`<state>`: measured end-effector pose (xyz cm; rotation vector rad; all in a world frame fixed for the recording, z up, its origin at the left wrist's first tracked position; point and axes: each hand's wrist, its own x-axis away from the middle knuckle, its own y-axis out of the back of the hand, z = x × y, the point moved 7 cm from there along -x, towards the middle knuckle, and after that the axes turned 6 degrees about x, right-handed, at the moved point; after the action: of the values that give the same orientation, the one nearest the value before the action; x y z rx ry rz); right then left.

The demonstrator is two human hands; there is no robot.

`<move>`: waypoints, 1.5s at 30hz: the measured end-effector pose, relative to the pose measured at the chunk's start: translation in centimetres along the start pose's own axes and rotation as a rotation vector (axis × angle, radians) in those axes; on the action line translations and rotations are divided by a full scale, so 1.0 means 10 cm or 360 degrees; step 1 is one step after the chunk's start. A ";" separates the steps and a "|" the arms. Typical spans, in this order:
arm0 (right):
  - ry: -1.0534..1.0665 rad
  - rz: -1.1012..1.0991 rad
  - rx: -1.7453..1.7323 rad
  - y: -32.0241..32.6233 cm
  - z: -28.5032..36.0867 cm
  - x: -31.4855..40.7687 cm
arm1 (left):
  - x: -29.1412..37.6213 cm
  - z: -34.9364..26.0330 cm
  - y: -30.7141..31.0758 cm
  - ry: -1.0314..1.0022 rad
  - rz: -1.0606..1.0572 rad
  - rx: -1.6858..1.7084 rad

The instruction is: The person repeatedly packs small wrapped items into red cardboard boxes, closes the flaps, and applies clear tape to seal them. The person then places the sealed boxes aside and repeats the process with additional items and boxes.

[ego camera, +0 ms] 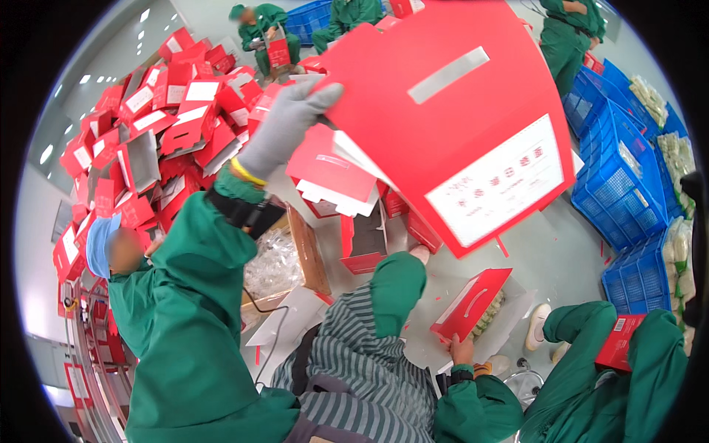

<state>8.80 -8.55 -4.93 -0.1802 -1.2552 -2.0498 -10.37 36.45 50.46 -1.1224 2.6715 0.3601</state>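
Observation:
My left hand (293, 127), in a grey glove, is raised and grips the left edge of a red cardboard carton (382, 133). A slot and a white panel bearing writing show on the carton's side. My right hand (461, 350), low in front of me, has its bare fingers on the end of another red carton (471, 304). That carton is tilted, with a handle slot on its red flap. Pale green contents (490, 317) show beside the flap; I cannot tell exactly what they are. Under the raised carton are more red cartons (332, 171), some open.
Red cartons (183, 122) are heaped at left, near a person in a blue cap (113, 246). A brown cardboard box (307, 249) holds clear plastic packaging (274, 260). Blue crates (620, 177) line the right. A seated co-worker (581, 382) is close by; others are behind.

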 end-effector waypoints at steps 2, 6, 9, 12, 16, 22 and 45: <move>-0.0023 -0.0006 -0.0132 0.03 0.05 0.03 | 0.27 -0.21 0.38 -0.0032 -0.0025 -0.0086; 0.0032 -0.0028 -0.0172 -0.01 0.07 0.05 | 0.68 -0.17 0.80 -0.0089 -0.0176 -0.0632; 0.0075 -0.0066 -0.0250 -0.08 -0.06 0.00 | 0.89 0.20 0.95 -0.0048 -0.0412 -0.0643; 0.0094 -0.0046 -0.0155 -0.18 -0.20 0.02 | 0.97 0.36 1.13 -0.0319 -0.0529 -0.0828; 0.0249 -0.0223 -0.0016 -0.11 -0.15 0.09 | 1.22 0.54 1.62 -0.0139 -0.0782 -0.0537; 0.0003 0.0095 0.0091 -0.11 -0.07 0.16 | 1.94 0.65 2.40 0.0021 -0.0897 -0.0450; 0.0179 -0.1219 -0.0599 1.17 0.06 0.58 | 2.01 1.40 1.31 -0.0403 -0.0519 -0.1753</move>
<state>11.85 -14.15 6.52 0.2913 -0.9274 -2.8950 -32.06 36.19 33.08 -1.5518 1.9249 1.8693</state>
